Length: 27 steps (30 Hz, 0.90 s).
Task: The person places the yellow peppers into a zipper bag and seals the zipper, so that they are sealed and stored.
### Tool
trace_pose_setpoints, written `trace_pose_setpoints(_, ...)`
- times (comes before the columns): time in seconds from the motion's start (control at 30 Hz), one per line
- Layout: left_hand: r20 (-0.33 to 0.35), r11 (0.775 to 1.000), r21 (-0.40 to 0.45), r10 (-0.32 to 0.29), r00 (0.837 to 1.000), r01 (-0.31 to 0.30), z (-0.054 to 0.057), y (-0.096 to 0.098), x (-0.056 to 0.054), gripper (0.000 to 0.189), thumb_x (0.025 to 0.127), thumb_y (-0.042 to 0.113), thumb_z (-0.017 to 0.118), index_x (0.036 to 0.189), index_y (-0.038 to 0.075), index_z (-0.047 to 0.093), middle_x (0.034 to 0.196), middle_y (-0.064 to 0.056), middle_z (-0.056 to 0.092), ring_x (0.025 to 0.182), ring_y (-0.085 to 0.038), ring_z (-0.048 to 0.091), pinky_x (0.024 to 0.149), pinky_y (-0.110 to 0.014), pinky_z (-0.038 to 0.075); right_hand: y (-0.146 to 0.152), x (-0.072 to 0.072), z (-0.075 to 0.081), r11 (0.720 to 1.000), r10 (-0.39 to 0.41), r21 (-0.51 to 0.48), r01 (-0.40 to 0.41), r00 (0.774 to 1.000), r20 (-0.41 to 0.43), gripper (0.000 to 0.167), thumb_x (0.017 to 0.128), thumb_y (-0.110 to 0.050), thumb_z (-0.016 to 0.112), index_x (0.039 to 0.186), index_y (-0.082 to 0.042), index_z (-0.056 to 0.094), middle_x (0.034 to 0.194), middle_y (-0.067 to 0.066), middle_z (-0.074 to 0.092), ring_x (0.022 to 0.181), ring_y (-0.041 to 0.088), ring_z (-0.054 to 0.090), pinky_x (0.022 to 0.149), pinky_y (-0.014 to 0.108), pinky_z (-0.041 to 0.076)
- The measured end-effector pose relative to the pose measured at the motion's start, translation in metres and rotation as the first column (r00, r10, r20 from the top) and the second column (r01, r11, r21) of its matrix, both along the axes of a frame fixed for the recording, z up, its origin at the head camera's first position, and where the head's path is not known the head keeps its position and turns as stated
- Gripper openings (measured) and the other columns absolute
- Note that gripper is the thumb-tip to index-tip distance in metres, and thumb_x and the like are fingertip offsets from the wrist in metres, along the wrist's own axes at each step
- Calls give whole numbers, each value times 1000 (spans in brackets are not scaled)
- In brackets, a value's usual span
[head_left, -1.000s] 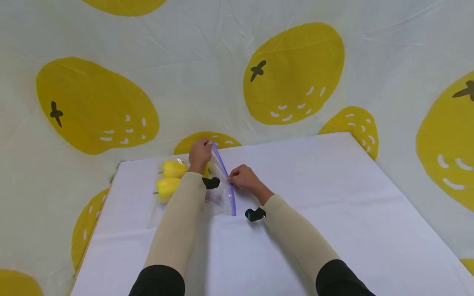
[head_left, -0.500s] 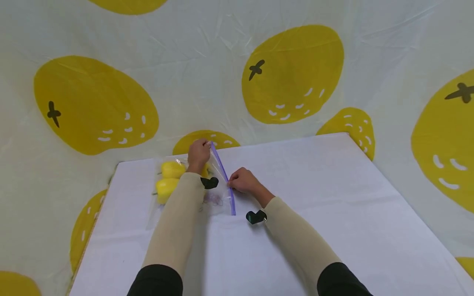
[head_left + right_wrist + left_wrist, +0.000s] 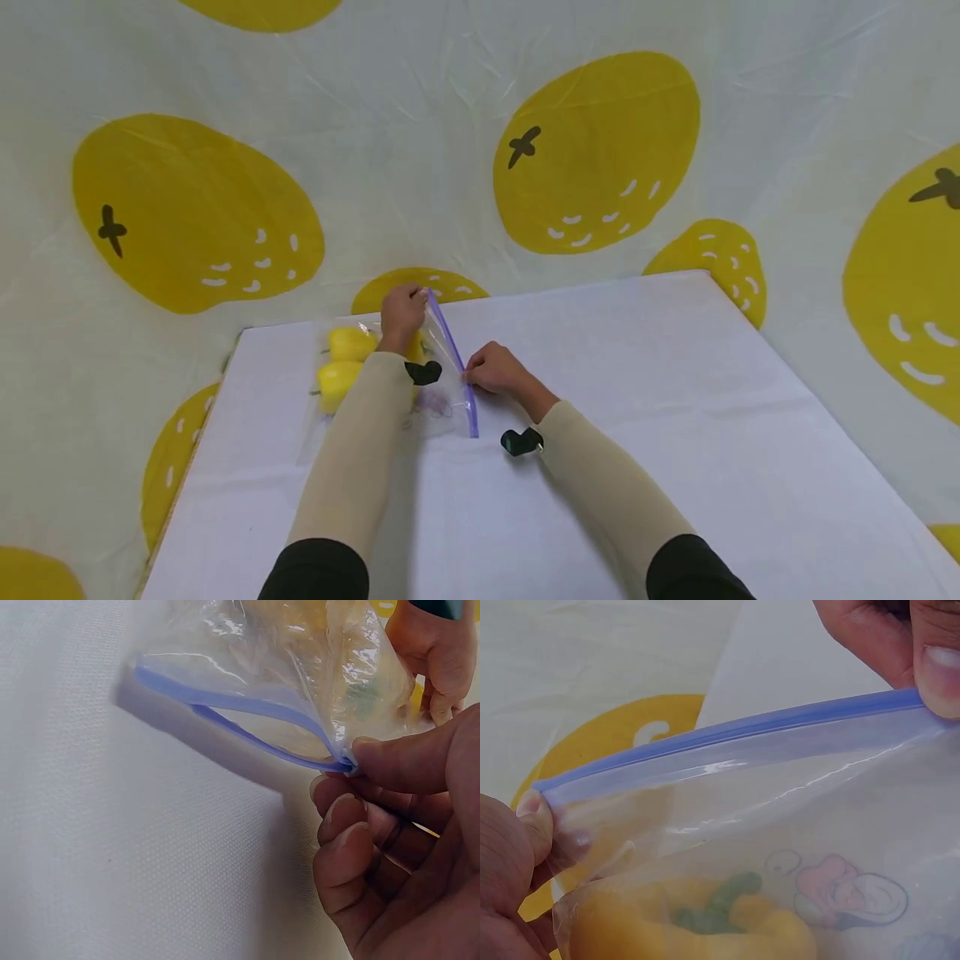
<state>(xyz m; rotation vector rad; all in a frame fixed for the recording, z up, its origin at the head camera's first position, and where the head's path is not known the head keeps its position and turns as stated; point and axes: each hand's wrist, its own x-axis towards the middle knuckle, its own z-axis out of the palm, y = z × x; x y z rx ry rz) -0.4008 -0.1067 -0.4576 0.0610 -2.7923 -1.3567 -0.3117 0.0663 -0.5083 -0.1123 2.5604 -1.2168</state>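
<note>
A clear zip bag (image 3: 442,425) with a purple-blue zip strip (image 3: 735,729) lies on the left part of the table. Yellow bell peppers (image 3: 339,383) show through its plastic, one with a green stem in the left wrist view. My left hand (image 3: 402,318) pinches the far end of the strip at the bag's corner. Partway along the strip, my right hand (image 3: 495,368) pinches it between thumb and forefinger. In the right wrist view, the strip's two edges (image 3: 247,712) stand apart on the near side of that pinch. My left forearm hides part of the bag.
A white cloth covers the table (image 3: 600,483). Behind it hangs a pale sheet (image 3: 420,150) printed with large yellow fruit shapes. Dark wrist mounts (image 3: 521,442) stick out from both forearms.
My right hand has slid slightly along the strip toward the near end. The left hand keeps its pinch at the far corner, almost still.
</note>
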Motion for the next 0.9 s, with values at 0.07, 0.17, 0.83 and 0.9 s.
trace_pose_setpoints(0.07,0,1000,-2,0,1000,0,0,0,0,32,110,26,51,124,3,69,117,-16,68,104,-32,59,107,-46,55,1,-1,0,1000,0,1,0,1000,5,18,95,-19,71,86,-6,79,60,0,59,55,13,51,50,22,42)
trace_pose_setpoints(0.17,-6,1000,-2,1,1000,-1,0,0,-1,32,110,26,51,123,3,69,115,-16,68,103,-32,59,106,-46,55,2,-1,-1,1000,6,4,-6,1000,2,18,96,-19,71,87,-6,79,60,0,59,54,12,52,50,21,42)
trace_pose_setpoints(0.83,-21,999,-35,-18,1000,18,-6,0,-3,32,110,24,52,122,2,71,117,-17,71,103,-33,61,103,-48,56,7,0,-6,999,26,-38,-25,999,19,18,95,-19,72,90,-4,80,61,0,61,54,12,52,50,22,43)
trace_pose_setpoints(0.9,-13,999,-33,-13,1000,12,-5,-1,-3,32,110,25,51,123,3,71,118,-16,70,104,-33,60,105,-47,55,6,0,-6,999,32,-38,-32,999,15,18,96,-19,72,90,-5,80,60,0,60,54,12,51,50,22,43)
